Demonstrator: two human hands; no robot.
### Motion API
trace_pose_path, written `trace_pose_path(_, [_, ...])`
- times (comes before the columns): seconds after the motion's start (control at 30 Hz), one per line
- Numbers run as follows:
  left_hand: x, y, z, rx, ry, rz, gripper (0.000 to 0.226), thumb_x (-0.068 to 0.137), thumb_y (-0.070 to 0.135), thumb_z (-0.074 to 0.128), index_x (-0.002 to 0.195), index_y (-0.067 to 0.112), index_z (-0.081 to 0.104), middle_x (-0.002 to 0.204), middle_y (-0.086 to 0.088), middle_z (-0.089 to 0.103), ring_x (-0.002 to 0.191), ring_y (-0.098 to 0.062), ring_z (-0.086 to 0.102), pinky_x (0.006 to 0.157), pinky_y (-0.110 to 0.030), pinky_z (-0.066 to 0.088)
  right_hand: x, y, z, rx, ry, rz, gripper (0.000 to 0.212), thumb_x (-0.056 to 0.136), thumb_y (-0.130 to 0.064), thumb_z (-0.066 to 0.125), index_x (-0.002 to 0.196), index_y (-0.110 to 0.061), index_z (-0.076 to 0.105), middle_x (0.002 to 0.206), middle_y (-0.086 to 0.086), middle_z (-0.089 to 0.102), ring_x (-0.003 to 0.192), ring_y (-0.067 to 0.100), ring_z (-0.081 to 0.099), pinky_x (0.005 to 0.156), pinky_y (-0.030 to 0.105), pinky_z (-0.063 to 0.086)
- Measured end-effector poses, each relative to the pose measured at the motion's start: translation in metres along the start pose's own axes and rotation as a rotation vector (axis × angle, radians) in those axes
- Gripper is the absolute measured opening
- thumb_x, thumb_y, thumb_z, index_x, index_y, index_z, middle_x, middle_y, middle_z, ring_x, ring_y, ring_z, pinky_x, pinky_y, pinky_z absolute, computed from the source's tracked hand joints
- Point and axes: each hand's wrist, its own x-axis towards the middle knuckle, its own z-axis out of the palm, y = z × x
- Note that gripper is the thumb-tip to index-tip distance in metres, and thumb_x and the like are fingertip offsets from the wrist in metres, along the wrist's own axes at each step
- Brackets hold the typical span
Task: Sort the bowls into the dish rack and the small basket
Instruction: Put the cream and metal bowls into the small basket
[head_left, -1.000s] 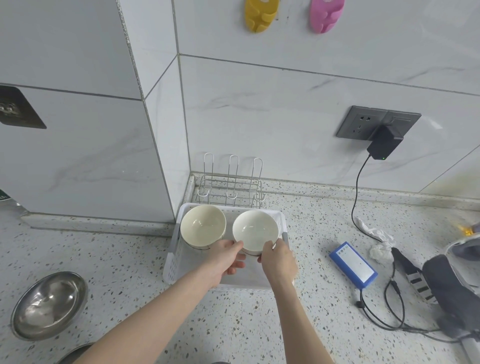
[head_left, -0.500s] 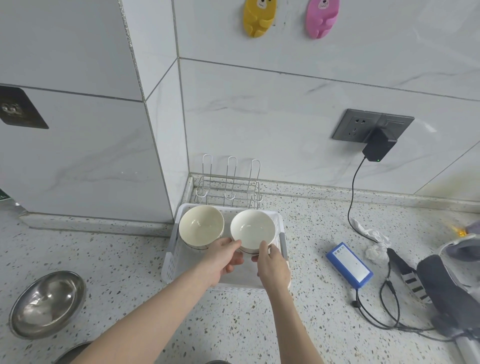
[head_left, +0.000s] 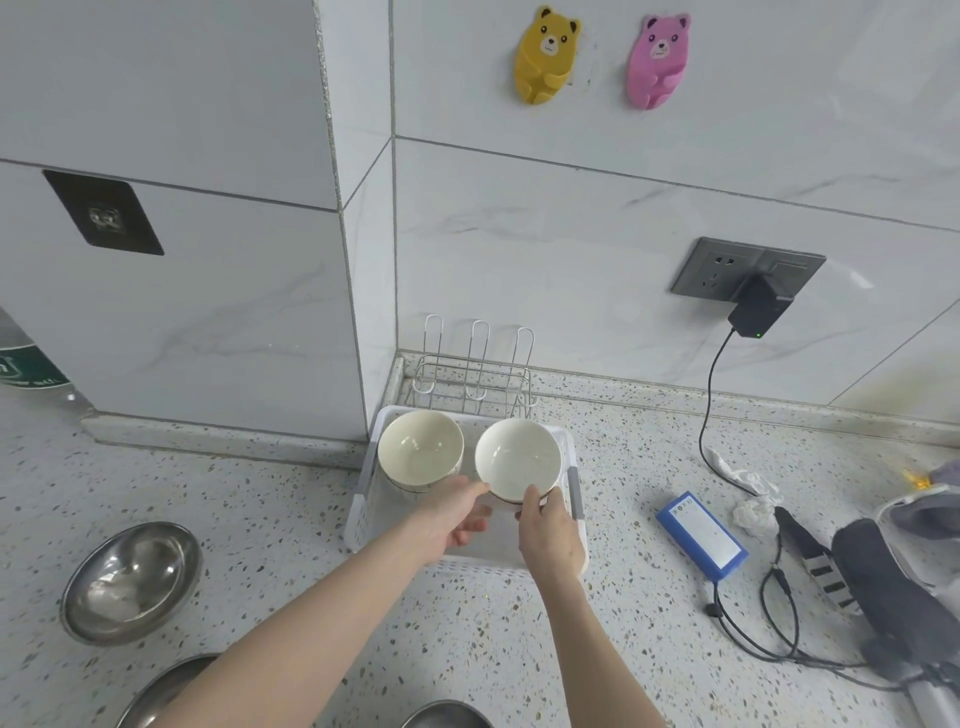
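Two white ceramic bowls sit side by side in a small white plastic basket (head_left: 366, 488) near the wall corner. The left bowl (head_left: 420, 449) stands free. Both hands are on the right bowl (head_left: 517, 460): my left hand (head_left: 457, 512) touches its near-left rim with thumb and fingers, and my right hand (head_left: 548, 530) pinches its near rim. A wire dish rack (head_left: 475, 374) stands empty just behind the basket. A steel bowl (head_left: 130, 579) lies on the counter at left; the rims of two more steel bowls (head_left: 156, 696) (head_left: 447, 716) show at the bottom edge.
A blue battery pack (head_left: 701, 532) with black cables lies right of the basket, beside crumpled paper (head_left: 748, 506) and dark gear (head_left: 883, 571). A charger (head_left: 761, 306) hangs from the wall socket. Yellow and pink bear hooks are stuck high on the tiles. A tiled pillar juts out at left.
The right bowl has been lowered slightly into the basket beside the left bowl. Both hands stay on its near rim, and the camera has tilted up a little.
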Motion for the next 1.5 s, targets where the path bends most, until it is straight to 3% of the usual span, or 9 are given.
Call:
trace_pose_path(0.23, [-0.050,-0.012,-0.046,-0.120,-0.028,0.114,0.030,0.098,0.014,0.051,0.127,0.012,0.054,0.097,-0.007,0.074,0.050,-0.007,0.044,0.043,-0.019,0.027,-0.026,0.001,-0.008,0.291,0.144,-0.116,0.053,0.100,-0.027,0.039,0.151,-0.019,0.029,0.105,0.002,0.069,0.088,0.019,0.060,0.074,0.036,0.042])
trace_pose_path(0.47, [-0.102,-0.037,-0.104,-0.270,0.038,0.199,0.026,0.095,0.014,0.057,0.120,0.007,0.059,0.089,-0.008,0.071,0.046,-0.005,0.042,0.038,-0.016,0.030,-0.090,0.002,0.003,0.418,0.079,-0.143,0.042,0.097,-0.020,0.044,0.139,-0.024,0.044,0.101,-0.008,0.069,0.092,0.022,0.063,0.087,0.049,0.052])
trace_pose_path(0.6, [-0.126,-0.062,-0.139,-0.288,0.128,0.199,0.021,0.097,0.014,0.054,0.115,0.008,0.062,0.085,-0.007,0.072,0.048,-0.008,0.043,0.037,-0.017,0.027,-0.126,0.005,0.020,0.393,0.086,-0.145,0.041,0.096,-0.015,0.044,0.136,-0.022,0.047,0.098,-0.009,0.070,0.067,0.013,0.061,0.059,0.026,0.047])
trace_pose_path(0.83, [-0.161,-0.103,-0.202,-0.276,0.241,0.204,0.015,0.096,0.014,0.054,0.107,0.013,0.064,0.088,-0.008,0.070,0.045,-0.005,0.041,0.035,-0.016,0.027,-0.187,0.007,0.046,0.398,0.098,-0.098,0.039,0.095,-0.013,0.045,0.132,-0.023,0.051,0.093,-0.012,0.069,0.067,0.015,0.061,0.059,0.024,0.043])
trace_pose_path(0.97, [-0.176,-0.137,-0.225,-0.197,0.425,0.301,0.013,0.095,0.022,0.058,0.103,0.015,0.066,0.086,-0.003,0.067,0.053,-0.006,0.047,0.047,-0.019,0.037,-0.222,0.021,0.055,0.428,0.243,-0.069,0.033,0.096,-0.014,0.045,0.126,-0.022,0.056,0.084,-0.015,0.069,0.072,0.007,0.060,0.060,0.023,0.041])
trace_pose_path(1.07, [-0.184,-0.164,-0.234,-0.174,0.503,0.318,0.015,0.096,0.029,0.059,0.101,0.017,0.064,0.092,0.000,0.064,0.077,-0.016,0.055,0.065,-0.036,0.049,-0.247,0.037,0.059,0.420,0.363,0.012,0.031,0.097,-0.016,0.047,0.126,-0.021,0.057,0.077,-0.008,0.064,0.064,0.006,0.056,0.054,0.023,0.040])
trace_pose_path(1.17, [-0.187,-0.188,-0.239,-0.090,0.486,0.293,0.019,0.095,0.031,0.059,0.111,0.021,0.058,0.104,0.006,0.059,0.098,-0.018,0.056,0.073,-0.034,0.047,-0.268,0.055,0.063,0.383,0.412,0.116,0.037,0.097,-0.022,0.045,0.134,-0.020,0.050,0.094,-0.001,0.065,0.076,0.014,0.059,0.063,0.031,0.041])
trace_pose_path(1.33, [-0.184,-0.208,-0.243,0.022,0.377,0.174,0.034,0.092,0.033,0.063,0.120,0.025,0.046,0.107,0.009,0.050,0.087,-0.003,0.051,0.080,-0.034,0.041,-0.297,0.075,0.071,0.339,0.447,0.295,0.045,0.095,-0.027,0.044,0.139,-0.020,0.042,0.087,-0.002,0.063,0.081,0.025,0.058,0.077,0.040,0.040])
trace_pose_path(1.5, [-0.178,-0.215,-0.244,0.086,0.307,0.126,0.050,0.092,0.029,0.064,0.136,0.019,0.044,0.120,0.000,0.054,0.095,-0.018,0.056,0.085,-0.044,0.051,-0.308,0.080,0.075,0.352,0.333,0.429,0.056,0.092,-0.035,0.045,0.145,-0.019,0.035,0.099,0.004,0.063,0.093,0.027,0.049,0.084,0.042,0.036])
